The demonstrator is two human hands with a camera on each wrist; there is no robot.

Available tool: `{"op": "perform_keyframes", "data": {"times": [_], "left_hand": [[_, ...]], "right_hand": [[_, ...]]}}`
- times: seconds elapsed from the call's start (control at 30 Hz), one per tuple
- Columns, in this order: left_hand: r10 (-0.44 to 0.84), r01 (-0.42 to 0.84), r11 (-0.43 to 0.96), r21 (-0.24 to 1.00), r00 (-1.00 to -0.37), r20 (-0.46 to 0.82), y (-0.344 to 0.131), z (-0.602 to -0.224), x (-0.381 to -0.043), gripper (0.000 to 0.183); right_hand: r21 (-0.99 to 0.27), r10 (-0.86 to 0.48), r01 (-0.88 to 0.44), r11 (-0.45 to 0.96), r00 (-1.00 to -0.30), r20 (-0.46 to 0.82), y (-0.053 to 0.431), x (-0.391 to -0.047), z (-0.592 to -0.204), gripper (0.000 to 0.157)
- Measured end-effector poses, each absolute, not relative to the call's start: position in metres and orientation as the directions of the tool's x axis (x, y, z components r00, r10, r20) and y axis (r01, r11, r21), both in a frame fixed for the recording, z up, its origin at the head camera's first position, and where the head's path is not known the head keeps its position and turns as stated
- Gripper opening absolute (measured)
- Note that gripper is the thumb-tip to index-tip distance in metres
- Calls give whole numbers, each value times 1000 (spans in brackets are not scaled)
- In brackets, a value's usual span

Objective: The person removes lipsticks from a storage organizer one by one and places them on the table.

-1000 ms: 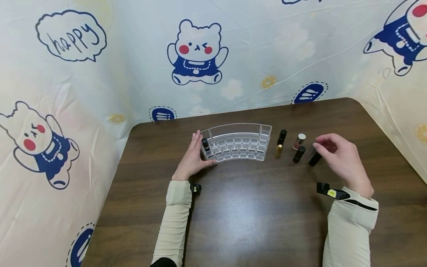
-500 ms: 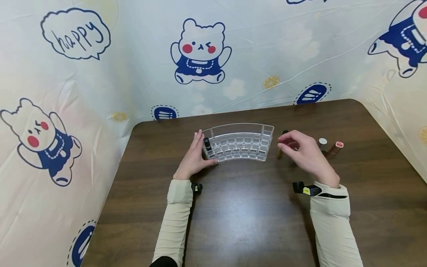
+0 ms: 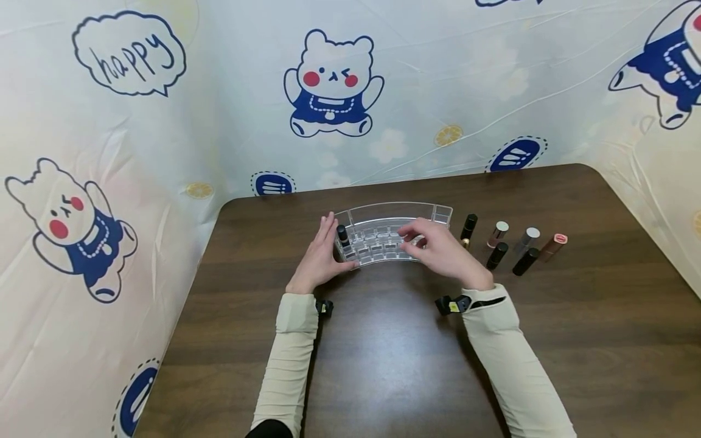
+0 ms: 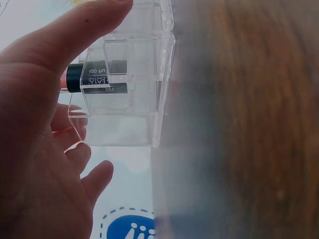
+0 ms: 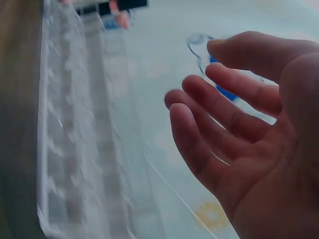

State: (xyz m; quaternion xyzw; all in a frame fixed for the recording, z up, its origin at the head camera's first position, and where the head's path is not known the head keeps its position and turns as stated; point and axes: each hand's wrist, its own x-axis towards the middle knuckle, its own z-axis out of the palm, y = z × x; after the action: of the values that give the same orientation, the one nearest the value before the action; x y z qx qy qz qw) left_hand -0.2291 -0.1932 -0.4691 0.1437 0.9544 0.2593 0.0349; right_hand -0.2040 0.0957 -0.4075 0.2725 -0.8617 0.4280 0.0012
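My left hand (image 3: 319,258) holds the left end of a clear acrylic lipstick organizer (image 3: 378,254), thumb at its front corner and fingers along its side. In the left wrist view that thumb (image 4: 75,37) lies over the clear wall. One black lipstick tube (image 3: 342,235) stands in the organizer's leftmost part, by my left fingers; white lettering shows on the tube in the left wrist view. Over the organizer's right half hovers my right hand (image 3: 438,248), its fingers loosely bent. The right wrist view shows nothing between those fingers (image 5: 192,134).
Several cosmetic tubes stand right of the organizer: a black-and-gold one (image 3: 468,227), one with a white cap (image 3: 497,235), a silver-capped one (image 3: 527,238), two black ones (image 3: 496,256) and a reddish-brown one (image 3: 553,247). A printed cloth (image 3: 405,91) hangs behind the brown table (image 3: 383,365).
My right hand has travelled left, from the rightmost tubes past the black-and-gold tube to above the organizer. The left hand keeps its place on the organizer.
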Motion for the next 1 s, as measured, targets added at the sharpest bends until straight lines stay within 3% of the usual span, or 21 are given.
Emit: {"op": "perform_keyframes", "data": {"times": [0.4, 1.0], "left_hand": [[286, 268, 827, 495, -957, 41, -192, -468, -231, 110], [299, 276, 816, 508, -953, 39, -194, -466, -229, 109]], "right_hand": [[-767, -470, -495, 409, -835, 288, 37, -223, -422, 25], [-761, -425, -430, 485, -877, 224, -11, -242, -426, 33]]}}
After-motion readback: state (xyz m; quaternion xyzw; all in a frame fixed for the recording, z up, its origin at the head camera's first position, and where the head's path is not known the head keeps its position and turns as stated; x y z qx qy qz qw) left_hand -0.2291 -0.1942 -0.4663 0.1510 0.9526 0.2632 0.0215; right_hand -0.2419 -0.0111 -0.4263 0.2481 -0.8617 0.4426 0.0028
